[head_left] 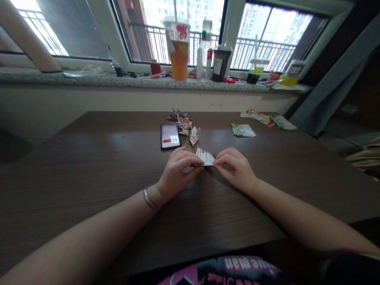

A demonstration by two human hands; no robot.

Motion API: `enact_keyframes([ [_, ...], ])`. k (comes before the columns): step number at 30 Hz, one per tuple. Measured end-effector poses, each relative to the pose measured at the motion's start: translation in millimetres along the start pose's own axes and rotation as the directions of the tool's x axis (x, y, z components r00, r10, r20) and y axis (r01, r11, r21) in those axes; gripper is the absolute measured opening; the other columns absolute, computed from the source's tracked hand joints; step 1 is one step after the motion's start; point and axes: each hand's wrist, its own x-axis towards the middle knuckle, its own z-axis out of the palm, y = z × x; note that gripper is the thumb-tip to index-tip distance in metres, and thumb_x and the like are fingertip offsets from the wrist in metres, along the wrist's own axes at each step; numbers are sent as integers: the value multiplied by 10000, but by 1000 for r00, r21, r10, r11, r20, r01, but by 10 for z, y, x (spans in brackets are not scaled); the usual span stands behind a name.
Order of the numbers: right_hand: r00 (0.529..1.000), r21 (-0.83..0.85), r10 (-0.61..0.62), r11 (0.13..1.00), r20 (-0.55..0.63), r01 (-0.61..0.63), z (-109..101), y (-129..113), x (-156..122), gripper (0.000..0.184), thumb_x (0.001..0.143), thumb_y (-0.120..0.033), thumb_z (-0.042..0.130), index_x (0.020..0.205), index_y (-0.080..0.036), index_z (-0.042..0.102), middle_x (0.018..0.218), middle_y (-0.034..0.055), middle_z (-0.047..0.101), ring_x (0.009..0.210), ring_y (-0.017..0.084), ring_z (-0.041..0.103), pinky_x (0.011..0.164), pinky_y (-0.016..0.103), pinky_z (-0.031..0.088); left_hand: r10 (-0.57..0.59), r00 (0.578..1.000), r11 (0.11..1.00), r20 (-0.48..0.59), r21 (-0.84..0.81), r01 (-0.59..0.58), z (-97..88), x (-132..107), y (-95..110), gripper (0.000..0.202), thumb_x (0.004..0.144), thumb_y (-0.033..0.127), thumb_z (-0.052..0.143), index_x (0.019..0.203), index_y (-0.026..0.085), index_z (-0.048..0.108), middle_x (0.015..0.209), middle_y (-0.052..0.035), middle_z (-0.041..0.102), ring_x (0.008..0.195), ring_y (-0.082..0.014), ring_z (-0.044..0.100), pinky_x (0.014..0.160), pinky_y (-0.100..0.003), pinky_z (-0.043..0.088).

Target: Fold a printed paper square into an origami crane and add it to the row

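A small folded piece of printed paper (204, 157) lies on the dark wooden table (89, 166), pinched from both sides. My left hand (175, 173), with a silver bracelet at the wrist, grips its left edge with closed fingers. My right hand (236, 168) pinches its right corner. Just beyond the paper lies a phone (170, 137) with a lit screen, and beside it a small heap of folded paper figures (185, 124).
Stacks of printed paper slips (243, 130) and more sheets (268, 118) lie at the table's far right. The stone windowsill (89, 81) holds an orange drink cup (179, 49), a bottle (204, 51), a dark cup (221, 61) and other small items.
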Motion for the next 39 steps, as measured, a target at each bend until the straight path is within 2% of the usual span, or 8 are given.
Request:
enact_keyframes([
  [6,1000,12,-11,1000,-7,11,1,-6,11,38,849,-204,626,867,-235,638,858,34,675,833,175,620,766,346,503,-6,1000,1000,-26,1,6,7,28,6,25,848,215,651,824,211,648,823,-1,707,797,-148,654,934,-406,443],
  [12,1000,34,-6,999,-21,7,2,-18,15,43,846,-205,635,873,-237,646,872,34,685,852,179,631,779,351,511,-35,999,999,-9,-22,35,19,32,10,39,858,213,633,820,202,637,802,-7,695,780,-149,632,928,-413,456],
  [14,1000,43,-10,999,-30,12,4,-20,17,46,844,-197,639,871,-233,648,867,35,687,849,178,631,777,347,512,-43,999,998,-17,-41,42,19,24,7,30,854,215,638,873,191,638,850,-28,688,819,-159,625,902,-403,471],
  [18,999,44,3,999,-53,0,13,-12,14,30,848,-196,635,851,-225,638,856,37,681,835,176,624,761,344,514,-86,996,995,25,-52,87,5,9,-17,192,856,294,646,1005,173,644,972,-81,661,908,-194,607,811,-373,500],
  [20,998,45,12,999,-66,-9,16,-7,8,28,850,-192,633,851,-220,631,853,38,673,828,172,617,745,334,515,-110,993,993,36,-47,112,1,8,-33,161,860,306,644,956,178,665,924,-68,657,862,-185,604,769,-347,503],
  [25,997,71,44,997,-58,-40,15,-14,0,36,843,-169,635,854,-202,631,846,46,657,813,162,603,725,312,513,-116,993,988,-16,-109,114,17,11,-42,38,842,213,666,826,179,673,790,-21,645,736,-137,595,688,-275,499],
  [32,996,75,79,994,-41,-76,27,4,-12,55,825,-193,662,877,-197,642,865,54,663,824,169,599,724,318,514,-118,992,983,-38,-145,111,35,2,-42,25,809,172,697,812,176,673,785,-19,637,737,-136,595,677,-269,500],
  [39,998,44,45,998,-54,-42,21,-1,2,20,835,-198,658,853,-205,654,842,43,667,813,165,604,729,313,515,-77,997,992,-21,-106,75,32,0,-23,51,833,171,664,883,176,665,800,-24,642,751,-138,591,683,-273,496],
])
